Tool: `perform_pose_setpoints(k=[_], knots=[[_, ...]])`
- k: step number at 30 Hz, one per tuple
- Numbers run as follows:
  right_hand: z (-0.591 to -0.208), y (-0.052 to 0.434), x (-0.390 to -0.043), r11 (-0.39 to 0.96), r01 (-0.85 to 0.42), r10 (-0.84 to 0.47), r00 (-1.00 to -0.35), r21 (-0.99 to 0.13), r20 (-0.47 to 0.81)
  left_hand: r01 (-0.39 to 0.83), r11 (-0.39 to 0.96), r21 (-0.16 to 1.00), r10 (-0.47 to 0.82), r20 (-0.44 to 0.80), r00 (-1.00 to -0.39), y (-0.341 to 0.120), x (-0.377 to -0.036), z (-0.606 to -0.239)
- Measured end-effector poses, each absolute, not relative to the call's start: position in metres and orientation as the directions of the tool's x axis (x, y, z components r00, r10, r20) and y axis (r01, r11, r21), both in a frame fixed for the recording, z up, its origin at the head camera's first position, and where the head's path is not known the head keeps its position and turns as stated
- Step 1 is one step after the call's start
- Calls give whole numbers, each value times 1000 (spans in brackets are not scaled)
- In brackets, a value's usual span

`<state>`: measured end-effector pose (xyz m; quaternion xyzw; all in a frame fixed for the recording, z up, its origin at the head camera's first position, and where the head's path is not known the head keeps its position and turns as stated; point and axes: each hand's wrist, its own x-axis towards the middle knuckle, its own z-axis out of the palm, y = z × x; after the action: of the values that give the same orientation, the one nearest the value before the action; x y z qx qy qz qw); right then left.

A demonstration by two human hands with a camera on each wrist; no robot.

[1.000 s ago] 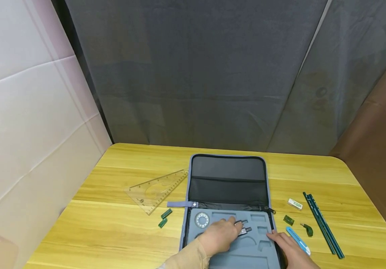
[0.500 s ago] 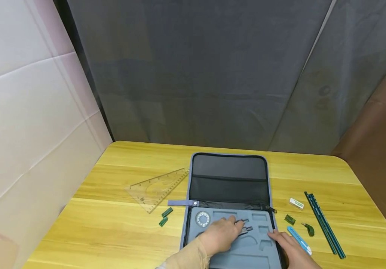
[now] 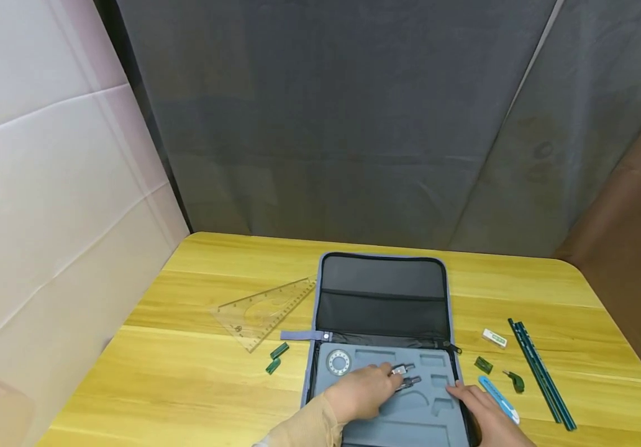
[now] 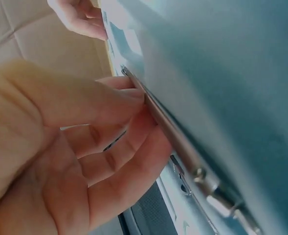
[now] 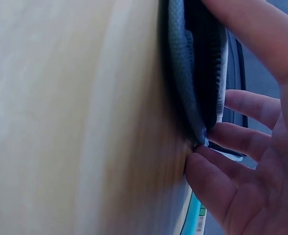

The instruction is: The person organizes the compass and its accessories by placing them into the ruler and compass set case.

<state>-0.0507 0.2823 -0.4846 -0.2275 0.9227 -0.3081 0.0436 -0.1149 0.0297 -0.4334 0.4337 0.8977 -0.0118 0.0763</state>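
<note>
My left hand [image 3: 362, 392] reaches over the open zip case [image 3: 404, 304]. In the left wrist view its thumb and fingertips pinch a slim silvery metal rod with a joint, which looks like part of a drawing compass [image 4: 175, 137]. It lies low against the grey-blue moulded tray [image 3: 399, 437]. Beside it runs another thin metal part [image 4: 183, 178], partly hidden by the fingers. My right hand [image 3: 490, 415] touches the case's right side, fingertips along the zipped edge [image 5: 195, 98] and thumb apart from them. A white dial-like disc [image 3: 338, 362] sits in the tray's upper left.
Left of the case lie a clear set square [image 3: 267, 313] and two small green pieces [image 3: 277, 358]. On its right are an eraser [image 3: 494, 338], a green sharpener [image 3: 483, 364], a small green curved piece [image 3: 516, 381], a blue utility knife [image 3: 498, 398] and dark green pencils [image 3: 541, 375].
The left fingers shift slightly on the compass, and more of the upper metal part shows beside them. The right hand stays at the case edge. The head view drifts a little.
</note>
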Motion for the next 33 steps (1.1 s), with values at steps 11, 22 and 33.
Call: perform_pose_setpoints(k=[11,22,33], knots=[[-483,281,-50,709,-387,-443,-895,-590,55,768,633,98,772,-156,-616,25,-116,-428],[-477,280,-53,659,-276,-428,-903,-699,-47,768,631,110,774,-146,-616,17,-117,-428],[-477,280,-52,662,-271,-427,-903,-699,-54,727,644,238,765,-169,-621,10,-121,-428]])
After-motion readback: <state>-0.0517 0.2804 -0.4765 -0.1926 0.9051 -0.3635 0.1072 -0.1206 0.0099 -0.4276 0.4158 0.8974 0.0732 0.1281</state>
